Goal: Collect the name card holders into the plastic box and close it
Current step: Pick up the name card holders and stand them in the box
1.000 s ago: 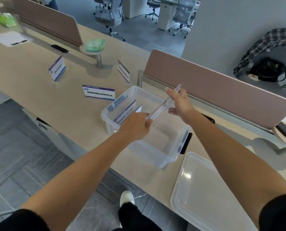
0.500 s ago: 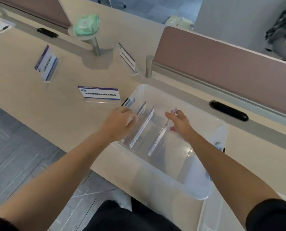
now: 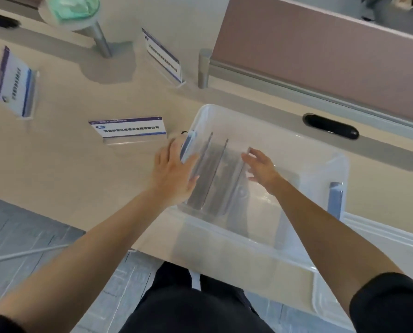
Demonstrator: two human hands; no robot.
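A clear plastic box (image 3: 268, 248) stands at the desk's near edge. Three name card holders (image 3: 215, 174) stand side by side on edge in its left half. My left hand (image 3: 174, 171) hovers over the box's left rim, fingers spread, holding nothing. Inside the box, my right hand (image 3: 260, 168) is open, its fingertips by the rightmost holder. Three more name card holders stay on the desk: one (image 3: 128, 128) just left of the box, one (image 3: 14, 84) at far left, one (image 3: 163, 56) behind near the divider post.
The box's clear lid (image 3: 393, 239) lies to the right, partly out of frame. A pink divider panel (image 3: 333, 56) runs behind the box, with a black cable slot (image 3: 330, 126) beside it. A small round stand (image 3: 73, 13) with a green cloth sits at the back left.
Both hands lowered a card holder into the box and let go of it. It now stands as the rightmost of three. My view tilted down and closer.
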